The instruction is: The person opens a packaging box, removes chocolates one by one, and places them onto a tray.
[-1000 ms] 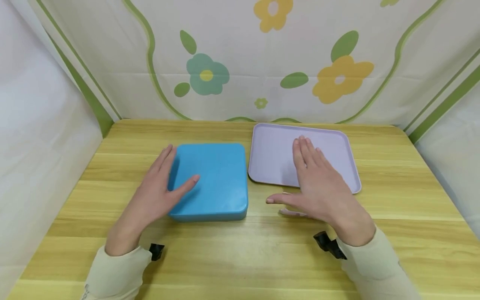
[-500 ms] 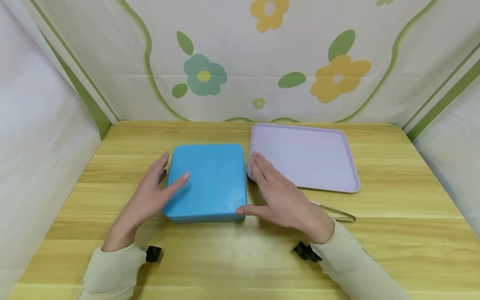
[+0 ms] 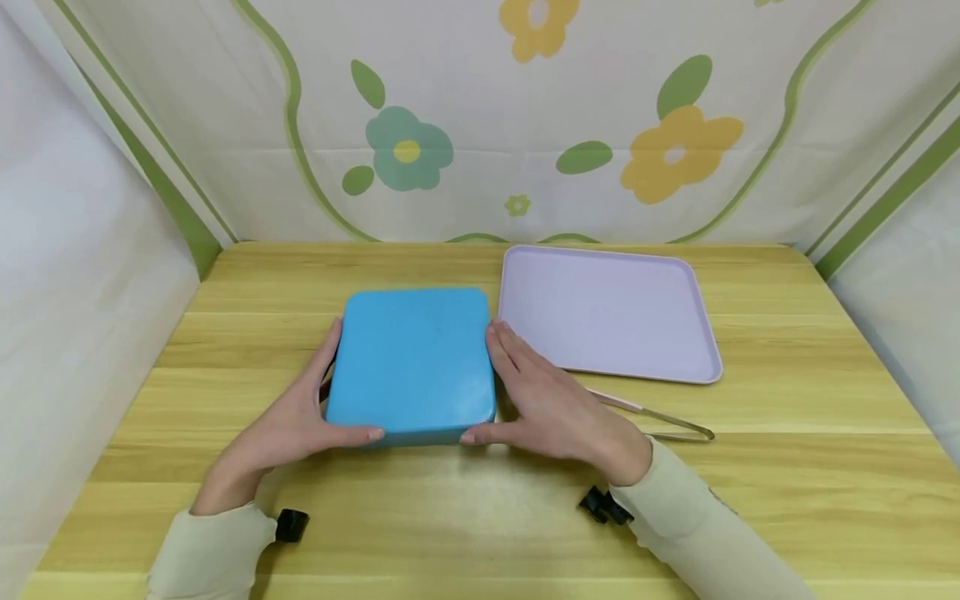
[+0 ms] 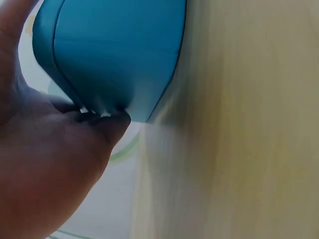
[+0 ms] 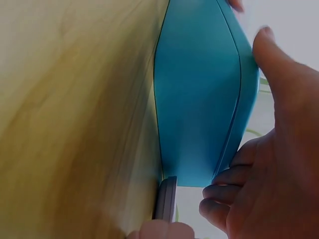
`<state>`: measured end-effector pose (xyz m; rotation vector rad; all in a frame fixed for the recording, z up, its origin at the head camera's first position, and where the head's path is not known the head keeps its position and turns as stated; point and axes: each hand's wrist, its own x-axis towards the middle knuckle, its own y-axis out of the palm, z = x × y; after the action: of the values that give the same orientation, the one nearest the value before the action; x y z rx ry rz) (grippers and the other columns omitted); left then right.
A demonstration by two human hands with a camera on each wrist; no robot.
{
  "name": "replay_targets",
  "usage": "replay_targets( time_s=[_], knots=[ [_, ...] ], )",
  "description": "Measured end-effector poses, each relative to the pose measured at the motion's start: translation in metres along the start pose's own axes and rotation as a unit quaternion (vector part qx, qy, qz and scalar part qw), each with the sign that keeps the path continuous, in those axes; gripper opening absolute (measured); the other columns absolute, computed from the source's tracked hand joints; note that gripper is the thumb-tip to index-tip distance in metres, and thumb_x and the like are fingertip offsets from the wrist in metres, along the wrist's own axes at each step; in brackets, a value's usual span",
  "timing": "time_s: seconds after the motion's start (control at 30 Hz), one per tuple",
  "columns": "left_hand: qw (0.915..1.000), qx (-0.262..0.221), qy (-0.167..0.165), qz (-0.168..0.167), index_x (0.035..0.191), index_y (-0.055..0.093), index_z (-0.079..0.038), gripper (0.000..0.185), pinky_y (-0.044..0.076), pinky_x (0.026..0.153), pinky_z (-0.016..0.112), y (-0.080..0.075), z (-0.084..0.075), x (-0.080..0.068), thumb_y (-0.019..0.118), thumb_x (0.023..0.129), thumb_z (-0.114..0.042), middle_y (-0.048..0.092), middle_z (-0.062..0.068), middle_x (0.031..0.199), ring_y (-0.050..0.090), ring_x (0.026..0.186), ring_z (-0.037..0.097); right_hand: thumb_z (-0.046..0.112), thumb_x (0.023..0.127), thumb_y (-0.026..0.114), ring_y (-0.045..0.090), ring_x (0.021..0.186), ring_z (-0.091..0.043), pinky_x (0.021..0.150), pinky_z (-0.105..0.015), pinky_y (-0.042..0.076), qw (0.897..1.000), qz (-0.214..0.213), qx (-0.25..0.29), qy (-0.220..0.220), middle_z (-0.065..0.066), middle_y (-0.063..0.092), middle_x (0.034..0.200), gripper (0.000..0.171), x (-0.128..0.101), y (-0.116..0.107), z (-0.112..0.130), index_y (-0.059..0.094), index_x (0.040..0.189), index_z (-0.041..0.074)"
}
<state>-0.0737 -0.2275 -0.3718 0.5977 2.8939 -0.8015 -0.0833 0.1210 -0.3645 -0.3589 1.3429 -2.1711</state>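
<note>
A square blue box [image 3: 411, 362] with rounded corners stands on the wooden table, its top facing up. A thin seam runs round its side in both wrist views, marking off a lid [image 5: 240, 94]. My left hand [image 3: 288, 425] holds the box's left side, fingers along the wall and thumb at the front edge. My right hand [image 3: 558, 408] is at the opposite side, fingers along the upper right edge and thumb at the front right corner. In the left wrist view, the left fingertips [image 4: 117, 124] press against the blue wall.
A flat lilac tray [image 3: 611, 312] lies behind and to the right of the box. Metal tongs with pale pink grips [image 3: 622, 402] lie in front of it, partly hidden by the right hand. A flowered curtain [image 3: 480, 192] hangs behind the table [image 3: 480, 533].
My right hand has moved left from over the tray to the box's right side, uncovering part of the tongs. My left thumb has come down from above the top to the front edge.
</note>
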Motion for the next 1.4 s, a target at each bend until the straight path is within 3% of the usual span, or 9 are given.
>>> replay_targets(
  time_s=[0.1,0.23,0.33,0.47,0.6,0.77,0.97,1.2,1.4],
  knots=[
    [0.9999,-0.003,0.005,0.011,0.165,-0.018,-0.052,0.145,0.030,0.122,0.073,-0.003,0.002,-0.002,0.098,0.081,-0.029,-0.013,-0.004,0.181,0.003,0.168,0.042,0.087,0.083,0.067,0.003,0.170,-0.021,0.134,-0.046,0.026,1.000,0.002,-0.006,0.000,-0.012,-0.001,0.183,0.136,0.000,0.000,0.000,-0.001,0.173,0.011],
    [0.9996,0.003,0.018,0.022,0.166,-0.018,-0.050,0.148,0.028,0.125,0.067,-0.005,0.001,-0.002,0.099,0.079,-0.027,-0.012,-0.005,0.182,0.004,0.168,0.040,0.079,0.085,0.073,0.005,0.170,-0.023,0.134,-0.046,0.025,1.000,0.001,-0.014,0.003,-0.013,0.002,0.183,0.134,0.000,0.000,0.001,0.000,0.173,0.009],
    [0.9992,0.011,0.027,0.026,0.167,-0.018,-0.047,0.149,0.032,0.128,0.042,-0.006,0.001,-0.001,0.100,0.078,-0.028,-0.011,-0.005,0.182,0.004,0.169,0.039,0.077,0.086,0.075,0.006,0.170,-0.023,0.135,-0.046,0.025,1.000,-0.001,-0.011,0.007,-0.013,0.003,0.183,0.132,0.000,-0.001,0.001,0.001,0.173,0.009],
    [0.9988,0.019,0.037,0.028,0.168,-0.018,-0.042,0.151,0.032,0.117,0.013,-0.008,-0.001,0.000,0.101,0.076,-0.029,-0.010,-0.002,0.182,0.006,0.168,0.040,0.075,0.086,0.077,0.007,0.170,-0.022,0.134,-0.046,0.026,1.000,0.001,0.005,0.014,-0.009,0.001,0.183,0.133,0.000,0.000,0.000,-0.001,0.173,0.011],
    [0.9985,0.026,0.042,0.025,0.170,-0.016,-0.037,0.150,0.031,0.117,0.013,-0.009,-0.003,-0.001,0.101,0.076,-0.029,-0.008,0.002,0.183,0.009,0.168,0.043,0.074,0.085,0.079,0.009,0.170,-0.022,0.135,-0.047,0.025,1.000,0.003,0.016,0.019,-0.006,0.000,0.183,0.134,-0.001,0.001,0.000,-0.001,0.173,0.012],
    [0.9983,0.040,0.040,0.018,0.170,-0.015,-0.038,0.151,0.027,0.112,0.005,-0.008,-0.001,0.000,0.102,0.075,-0.033,-0.005,0.001,0.183,0.011,0.168,0.039,0.070,0.086,0.081,0.009,0.170,-0.023,0.136,-0.049,0.019,1.000,-0.002,0.021,0.013,-0.007,0.004,0.183,0.132,-0.001,0.001,0.000,0.001,0.174,0.011],
    [0.9979,0.052,0.034,0.018,0.171,-0.014,-0.036,0.150,0.031,0.122,0.022,-0.009,-0.001,-0.001,0.101,0.075,-0.036,-0.004,-0.002,0.182,0.013,0.168,0.037,0.069,0.087,0.080,0.011,0.170,-0.024,0.136,-0.052,0.017,1.000,-0.001,0.019,0.004,-0.008,0.006,0.183,0.131,-0.001,0.001,0.000,0.003,0.173,0.009],
    [0.9985,0.028,0.038,0.025,0.172,-0.012,-0.033,0.148,0.026,0.109,0.000,-0.011,0.001,-0.003,0.101,0.076,-0.032,-0.005,-0.001,0.182,0.011,0.167,0.039,0.073,0.087,0.077,0.017,0.168,-0.025,0.137,-0.052,0.016,1.000,-0.003,-0.009,-0.008,-0.013,0.012,0.182,0.130,0.000,0.002,0.002,0.007,0.173,0.006],
    [0.9986,0.010,0.041,0.030,0.172,-0.011,-0.034,0.147,0.028,0.108,-0.002,-0.012,0.003,-0.005,0.101,0.076,-0.028,-0.005,-0.001,0.182,0.010,0.167,0.040,0.073,0.088,0.076,0.022,0.168,-0.027,0.136,-0.054,0.018,0.999,-0.009,-0.026,-0.023,-0.017,0.015,0.180,0.129,-0.001,0.004,0.005,0.009,0.172,0.002]
  ],
)
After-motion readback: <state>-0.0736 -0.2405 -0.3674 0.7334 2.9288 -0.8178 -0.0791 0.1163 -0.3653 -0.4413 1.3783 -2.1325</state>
